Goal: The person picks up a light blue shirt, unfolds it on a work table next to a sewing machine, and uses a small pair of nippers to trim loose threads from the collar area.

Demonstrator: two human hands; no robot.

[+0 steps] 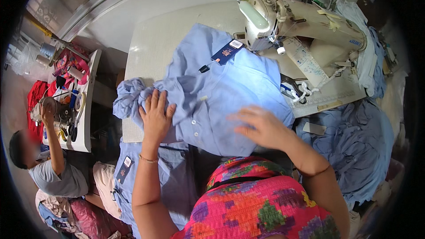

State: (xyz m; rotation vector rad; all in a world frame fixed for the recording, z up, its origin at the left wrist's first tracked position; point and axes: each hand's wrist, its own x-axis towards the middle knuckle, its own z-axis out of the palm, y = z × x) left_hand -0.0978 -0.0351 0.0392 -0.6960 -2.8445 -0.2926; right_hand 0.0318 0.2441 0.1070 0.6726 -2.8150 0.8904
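Observation:
A light blue buttoned garment (212, 93) lies spread over the sewing table, its front edge hanging toward my lap. On its upper part rests a dark blue hang tag (227, 52) with a white sticker. My left hand (157, 113) lies flat on the bunched left part of the cloth, fingers spread. Over the right side of the garment is my right hand (259, 126), blurred by motion, with its fingers stretched out; whether it touches the cloth I cannot tell. Small pale buttons (195, 126) show between the hands.
A cream sewing machine (305, 22) stands at the back right, scissors (292, 86) near it. Blue garments are heaped at right (349, 150); another tagged blue garment (166, 172) lies by my left arm. At far left, a person (57, 175) sits by a cluttered white table (84, 124).

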